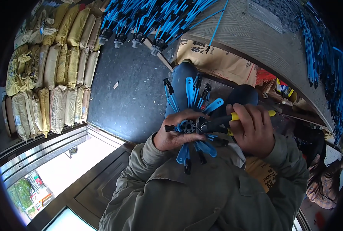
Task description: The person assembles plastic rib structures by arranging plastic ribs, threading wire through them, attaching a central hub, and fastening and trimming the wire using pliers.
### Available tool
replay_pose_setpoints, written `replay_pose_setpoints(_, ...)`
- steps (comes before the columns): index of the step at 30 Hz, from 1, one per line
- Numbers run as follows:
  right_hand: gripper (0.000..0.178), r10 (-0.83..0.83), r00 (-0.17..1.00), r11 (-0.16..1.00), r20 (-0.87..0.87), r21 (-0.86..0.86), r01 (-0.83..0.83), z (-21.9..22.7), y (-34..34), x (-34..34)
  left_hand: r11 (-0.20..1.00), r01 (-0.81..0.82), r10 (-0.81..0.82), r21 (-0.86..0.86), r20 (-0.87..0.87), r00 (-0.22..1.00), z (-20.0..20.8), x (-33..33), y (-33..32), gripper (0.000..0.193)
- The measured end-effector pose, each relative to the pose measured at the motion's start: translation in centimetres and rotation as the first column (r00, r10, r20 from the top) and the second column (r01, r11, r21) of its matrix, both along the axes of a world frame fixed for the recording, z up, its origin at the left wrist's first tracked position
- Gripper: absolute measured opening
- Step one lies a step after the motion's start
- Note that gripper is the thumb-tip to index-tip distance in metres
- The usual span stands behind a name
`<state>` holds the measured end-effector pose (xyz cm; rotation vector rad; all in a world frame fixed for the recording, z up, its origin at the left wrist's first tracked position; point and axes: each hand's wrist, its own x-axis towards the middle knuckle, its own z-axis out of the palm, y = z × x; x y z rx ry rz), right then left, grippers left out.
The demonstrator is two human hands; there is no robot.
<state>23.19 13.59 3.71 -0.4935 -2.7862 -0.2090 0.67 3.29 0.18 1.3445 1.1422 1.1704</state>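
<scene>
My left hand (pixel 170 134) is closed around a round black hub (pixel 187 126) with slots about its rim. Blue plastic arms (pixel 190 86) fan out from this hub on several sides, many with black end pieces. My right hand (pixel 254 131) grips a pair of pliers (pixel 217 124) with yellow and black handles. The plier jaws point left and meet the hub's right edge beside my left fingers. I cannot make out what, if anything, is between the jaws. Both hands are in front of my body, above my lap.
Bundles of blue rods with black ends (pixel 156 23) lie at the top on a grey patterned worktop (pixel 233 27). More blue rods (pixel 329 73) pile up at right. Stacked sacks (pixel 57 65) stand at left, above a bright opening. A person in plaid cloth (pixel 325 188) is at the right edge.
</scene>
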Motion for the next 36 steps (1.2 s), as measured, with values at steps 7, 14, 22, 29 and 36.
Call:
replay_pose_setpoints(7,0.03,0.425,0.858,0.521,0.29,-0.853,0.03,5.1,5.3,-0.1,0.994,0.104,-0.103,-0.032,0.024,0.994,1.0,0.3,0.7,0.054)
replay_pose_setpoints(14,0.032,0.422,0.878,0.42,0.226,-0.907,0.031,5.2,4.2,0.4,0.964,0.23,-0.247,0.13,0.127,0.961,-0.9,-1.0,1.2,0.055)
replay_pose_setpoints(22,0.033,0.261,0.961,0.797,0.094,-0.582,-0.159,2.1,0.5,0.8,0.988,0.048,-0.065,0.147,0.115,0.991,-1.0,-0.4,-0.8,0.052)
replay_pose_setpoints(29,0.031,0.033,0.999,0.994,0.015,-0.108,-0.031,1.4,-0.3,-0.9,0.99,-0.064,0.058,0.127,0.052,0.997,-0.1,0.2,-1.4,0.05)
replay_pose_setpoints(36,0.026,0.126,0.992,0.97,-0.032,-0.205,-0.13,0.1,-0.6,0.4,0.988,-0.047,0.039,0.149,0.056,0.998,-0.5,-0.1,-1.5,0.052)
